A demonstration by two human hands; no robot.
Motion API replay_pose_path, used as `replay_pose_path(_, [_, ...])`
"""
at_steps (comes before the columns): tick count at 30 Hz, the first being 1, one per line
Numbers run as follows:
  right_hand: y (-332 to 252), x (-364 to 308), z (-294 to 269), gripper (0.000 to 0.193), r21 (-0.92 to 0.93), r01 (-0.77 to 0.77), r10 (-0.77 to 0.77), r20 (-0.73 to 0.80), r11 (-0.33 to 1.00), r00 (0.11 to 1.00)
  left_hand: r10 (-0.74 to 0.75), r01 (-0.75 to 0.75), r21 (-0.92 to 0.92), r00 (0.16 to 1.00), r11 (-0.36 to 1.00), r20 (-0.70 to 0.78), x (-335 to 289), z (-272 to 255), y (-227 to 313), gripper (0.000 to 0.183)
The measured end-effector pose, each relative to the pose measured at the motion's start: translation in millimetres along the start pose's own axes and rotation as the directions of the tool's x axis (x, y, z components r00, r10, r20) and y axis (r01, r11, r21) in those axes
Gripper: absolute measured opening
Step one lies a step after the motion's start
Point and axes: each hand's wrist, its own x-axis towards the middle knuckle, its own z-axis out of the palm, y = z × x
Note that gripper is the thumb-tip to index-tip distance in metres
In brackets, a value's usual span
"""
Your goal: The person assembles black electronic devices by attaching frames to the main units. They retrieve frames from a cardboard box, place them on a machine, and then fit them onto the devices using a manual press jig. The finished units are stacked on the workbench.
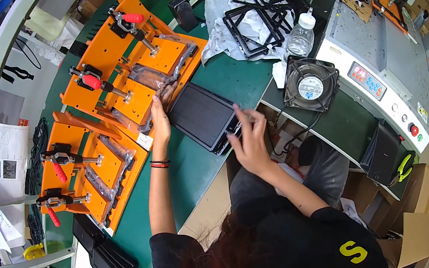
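A black rectangular flat panel (201, 114) lies near the front edge of the green table, its dark face up. Another thin black edge shows beneath its right side. Along the panel's far-left edge is my left hand (162, 121), open, its fingers stretched out and partly hidden. My right hand (250, 138) is at the panel's near-right corner, thumb and index finger apart, slightly blurred. Just left of my left hand stands an orange clamping jig (124, 84) with red-handled toggle clamps and plastic-wrapped dark strips.
A second orange jig (86, 181) stands nearer left, with stacked black panels (107, 257) below it. At the back, black frames (253, 25) lie on white wrapping beside a clear bottle (300, 37). A fan (310, 85) and a grey machine with a control panel (367, 80) are at the right.
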Motion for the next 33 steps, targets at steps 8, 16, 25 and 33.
replay_pose_path(8, [73, 84, 6, 0.068, 0.724, -0.464, 0.131, 0.468, 0.509, 0.874, -0.062, -0.113, -0.292, 0.846, 0.950, -0.529, -75, 65, 29, 0.066])
replay_pose_path(16, [78, 67, 28, 0.081, 0.550, -0.535, -0.041, 0.721, 0.641, 0.692, -0.248, -0.059, -0.491, 0.807, 0.869, -0.536, -96, 119, 31, 0.066])
replay_pose_path(25, [96, 68, 30, 0.074, 0.592, -0.477, -0.186, 0.732, 0.650, 0.656, -0.293, -0.131, -0.613, 0.788, 0.779, -0.542, -94, 120, 20, 0.060])
replay_pose_path(33, [127, 63, 52, 0.063, 0.590, -0.101, -0.235, 0.465, 0.801, 0.853, 0.130, -0.303, -0.332, 0.882, 0.893, -0.453, -92, 136, 17, 0.063])
